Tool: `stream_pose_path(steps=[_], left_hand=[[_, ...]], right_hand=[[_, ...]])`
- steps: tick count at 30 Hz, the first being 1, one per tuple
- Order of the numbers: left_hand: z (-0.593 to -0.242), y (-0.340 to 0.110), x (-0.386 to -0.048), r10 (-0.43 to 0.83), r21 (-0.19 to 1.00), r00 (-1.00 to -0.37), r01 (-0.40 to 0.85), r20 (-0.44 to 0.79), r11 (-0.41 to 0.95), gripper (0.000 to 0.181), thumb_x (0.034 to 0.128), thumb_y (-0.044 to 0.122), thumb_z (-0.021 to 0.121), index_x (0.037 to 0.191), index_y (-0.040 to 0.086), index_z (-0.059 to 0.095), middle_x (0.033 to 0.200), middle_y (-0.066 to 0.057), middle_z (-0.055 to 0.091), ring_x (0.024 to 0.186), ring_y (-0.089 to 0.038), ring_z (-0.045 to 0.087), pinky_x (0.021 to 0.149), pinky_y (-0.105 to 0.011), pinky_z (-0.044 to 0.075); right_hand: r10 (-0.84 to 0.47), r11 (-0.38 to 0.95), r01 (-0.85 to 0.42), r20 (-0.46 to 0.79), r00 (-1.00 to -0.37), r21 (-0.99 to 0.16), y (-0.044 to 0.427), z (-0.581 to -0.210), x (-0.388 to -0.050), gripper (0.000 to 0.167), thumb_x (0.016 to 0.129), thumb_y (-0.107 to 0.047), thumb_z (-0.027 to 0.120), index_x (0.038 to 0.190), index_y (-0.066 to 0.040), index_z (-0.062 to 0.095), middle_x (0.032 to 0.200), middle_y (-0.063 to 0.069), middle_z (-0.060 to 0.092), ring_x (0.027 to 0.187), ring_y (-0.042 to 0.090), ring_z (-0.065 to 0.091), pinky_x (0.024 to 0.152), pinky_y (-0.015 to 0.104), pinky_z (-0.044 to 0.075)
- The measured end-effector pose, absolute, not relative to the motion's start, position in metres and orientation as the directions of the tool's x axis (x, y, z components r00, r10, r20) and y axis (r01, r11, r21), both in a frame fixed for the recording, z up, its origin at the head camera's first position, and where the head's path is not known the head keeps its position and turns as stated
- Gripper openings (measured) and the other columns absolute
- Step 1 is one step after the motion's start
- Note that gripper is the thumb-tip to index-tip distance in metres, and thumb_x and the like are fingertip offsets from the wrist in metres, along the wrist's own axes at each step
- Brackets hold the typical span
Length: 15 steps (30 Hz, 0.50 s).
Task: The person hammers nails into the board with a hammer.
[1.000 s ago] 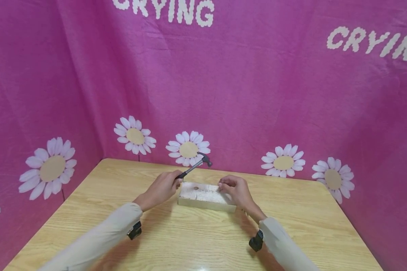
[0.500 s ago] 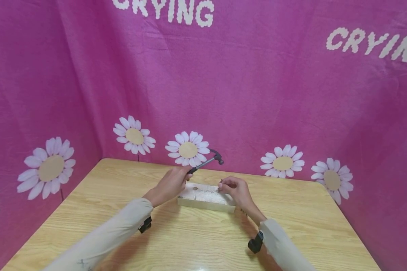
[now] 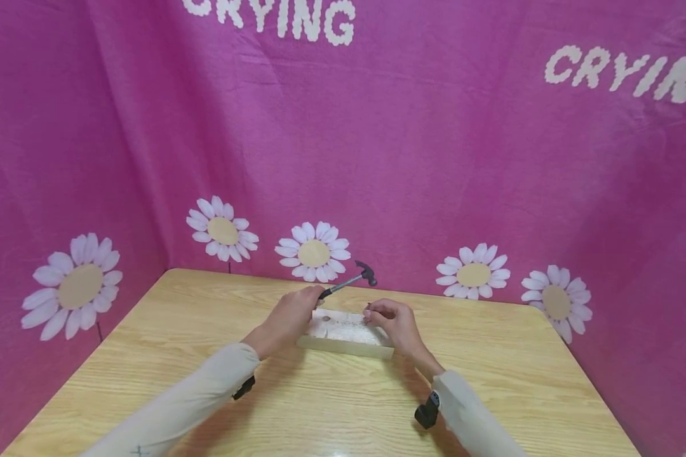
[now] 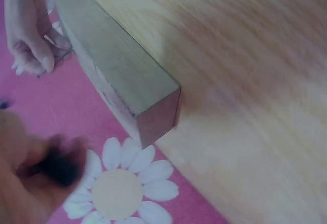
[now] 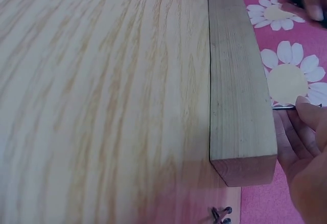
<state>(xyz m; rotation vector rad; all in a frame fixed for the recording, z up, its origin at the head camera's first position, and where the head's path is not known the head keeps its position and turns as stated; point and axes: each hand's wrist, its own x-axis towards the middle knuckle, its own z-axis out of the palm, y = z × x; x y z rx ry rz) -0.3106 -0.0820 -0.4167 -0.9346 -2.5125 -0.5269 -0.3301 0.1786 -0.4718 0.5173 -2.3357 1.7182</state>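
My left hand (image 3: 288,317) grips the black handle of a claw hammer (image 3: 343,284). The hammer's dark head is raised above the far side of a pale wooden block (image 3: 345,347), near my right hand. In the left wrist view the black grip (image 4: 61,169) is blurred within my curled fingers. My right hand (image 3: 397,324) pinches a thin nail (image 5: 284,107) between thumb and fingers. The nail stands out from the block's top face, its tip at the wood. How deep the tip sits cannot be made out.
Several loose nails (image 5: 222,215) lie on the table just past the block's right end. The wood-grain table (image 3: 320,406) extends around the block. A pink curtain (image 3: 400,158) printed with daisies hangs behind and at both sides.
My left hand has moved right, bringing the hammer head closer to my right hand; over the last half second the head has dipped slightly. My right hand has kept pinching the nail in place.
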Motion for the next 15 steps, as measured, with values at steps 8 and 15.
stream_pose_path(steps=[8, 15], left_hand=[[-0.421, -0.0809, -0.3084, 0.485, 0.195, -0.656, 0.689, 0.579, 0.698, 0.008, 0.098, -0.004, 0.067, 0.103, -0.003, 0.061, 0.085, -0.01, 0.067, 0.074, -0.025, 0.067, 0.067, -0.042, 0.059], [-0.4181, -0.082, -0.307, 0.578, 0.08, -0.661, 0.688, 0.479, 0.721, 0.009, 0.0968, -0.003, 0.07, 0.101, -0.003, 0.061, 0.083, -0.012, 0.067, 0.072, -0.024, 0.068, 0.063, -0.038, 0.059]], right_hand=[[-0.182, 0.236, -0.384, 0.347, -0.92, -0.893, 0.1796, -0.4733, -0.3303, 0.012, 0.096, -0.002, 0.073, 0.103, 0.008, 0.075, 0.095, 0.026, 0.076, 0.082, 0.018, 0.075, 0.079, 0.025, 0.062], [-0.164, 0.247, -0.36, 0.327, -0.931, -0.9, 0.1786, -0.4729, -0.3292, 0.009, 0.095, -0.001, 0.074, 0.099, 0.007, 0.075, 0.094, 0.025, 0.076, 0.082, 0.019, 0.075, 0.079, 0.022, 0.06]])
